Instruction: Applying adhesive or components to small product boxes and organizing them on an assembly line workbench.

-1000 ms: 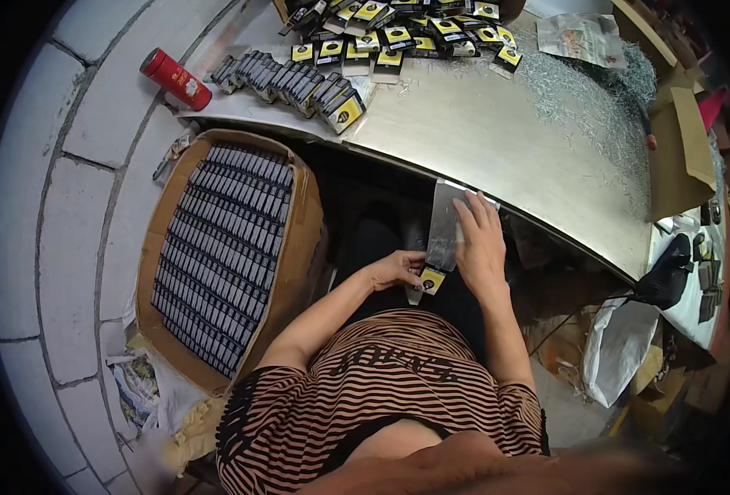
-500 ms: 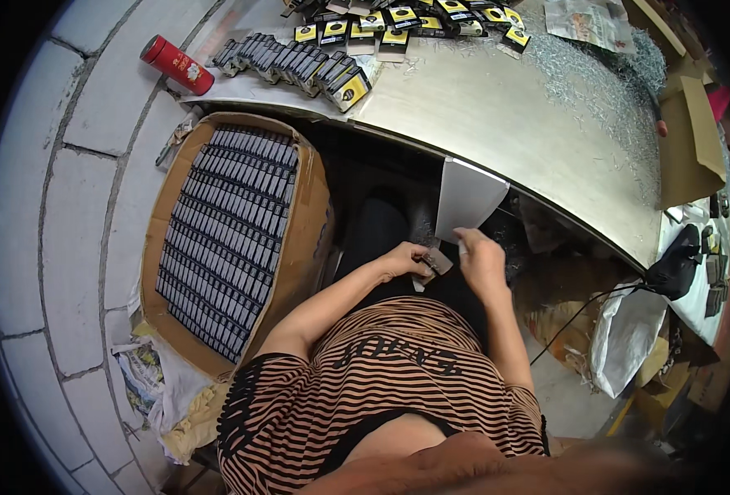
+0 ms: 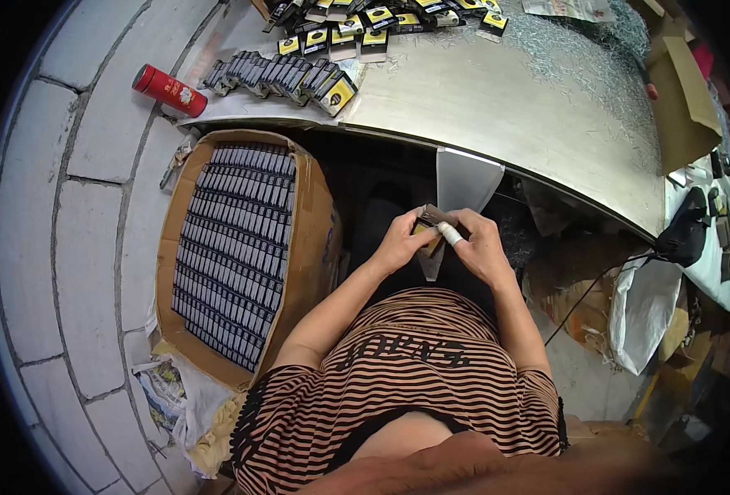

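Note:
Above my lap both hands meet on a small cardboard box (image 3: 436,215) with a lifted flap and some yellow on its side. My left hand (image 3: 396,243) grips it from the left, thumb near its front. From the right, my right hand (image 3: 482,247) closes on the flap end, and a white wrap (image 3: 449,233) covers one of its fingers. The box's contents are hidden. Just beyond the hands a pale metal chute (image 3: 468,179) slopes down from the table edge.
At left stands a big carton (image 3: 165,272) with rows of small boxes (image 3: 237,239). The metal table (image 3: 497,107) bears a row of small boxes (image 3: 274,76), a heap of yellow-and-black boxes (image 3: 377,21), a red canister (image 3: 169,90) and loose metal pieces (image 3: 571,54). A white sack (image 3: 641,305) hangs at right.
My right hand has moved from beside the chute onto the small box. My left hand has raised the box a little. The view has shifted slightly.

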Demonstrator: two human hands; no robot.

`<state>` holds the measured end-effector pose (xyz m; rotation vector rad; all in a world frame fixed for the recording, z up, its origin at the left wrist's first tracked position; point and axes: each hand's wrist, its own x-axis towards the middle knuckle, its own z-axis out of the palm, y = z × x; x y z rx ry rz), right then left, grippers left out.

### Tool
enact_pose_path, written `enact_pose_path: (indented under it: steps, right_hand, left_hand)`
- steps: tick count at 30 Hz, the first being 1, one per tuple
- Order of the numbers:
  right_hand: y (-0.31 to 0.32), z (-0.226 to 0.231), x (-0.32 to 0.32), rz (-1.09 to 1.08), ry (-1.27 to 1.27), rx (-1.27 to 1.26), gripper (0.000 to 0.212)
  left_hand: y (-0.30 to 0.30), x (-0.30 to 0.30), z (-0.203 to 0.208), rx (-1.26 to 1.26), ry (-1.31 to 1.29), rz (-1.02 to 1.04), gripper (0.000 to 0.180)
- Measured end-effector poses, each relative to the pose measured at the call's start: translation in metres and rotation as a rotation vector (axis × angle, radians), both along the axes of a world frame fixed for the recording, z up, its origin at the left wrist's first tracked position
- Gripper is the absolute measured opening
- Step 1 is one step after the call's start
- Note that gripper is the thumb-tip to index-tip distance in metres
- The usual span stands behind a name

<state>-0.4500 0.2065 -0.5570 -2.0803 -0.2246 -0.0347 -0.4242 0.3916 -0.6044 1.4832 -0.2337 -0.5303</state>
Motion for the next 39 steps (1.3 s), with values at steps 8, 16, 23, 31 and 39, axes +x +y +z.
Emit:
enact_pose_path:
  steps: [8, 16, 23, 31, 39]
  right_hand:
    - [-0.003, 0.033, 0.009, 0.217, 0.231, 0.208, 0.018]
    - [-0.039, 0.027, 0.041, -0.039, 0.181, 0.088, 0.020]
    - [-0.032, 0.001, 0.017, 0.010, 0.298, 0.676, 0.055]
    - [0.007, 0.027, 0.007, 0.124, 0.441, 0.997, 0.045]
    - [0.015, 0.006, 0.000, -0.029, 0.225, 0.736, 0.018]
  left_hand:
    - [0.000, 0.005, 0.030, 0.054, -0.289, 0.006, 0.045]
    - [-0.003, 0.019, 0.032, 0.004, -0.272, 0.044, 0.055]
    - [-0.014, -0.010, 0.047, -0.196, -0.273, 0.202, 0.068]
    - [-0.001, -0.011, 0.033, 0.347, -0.913, 0.064, 0.057]
    - [-0.006, -0.016, 0.034, 0.192, -0.528, 0.268, 0.091]
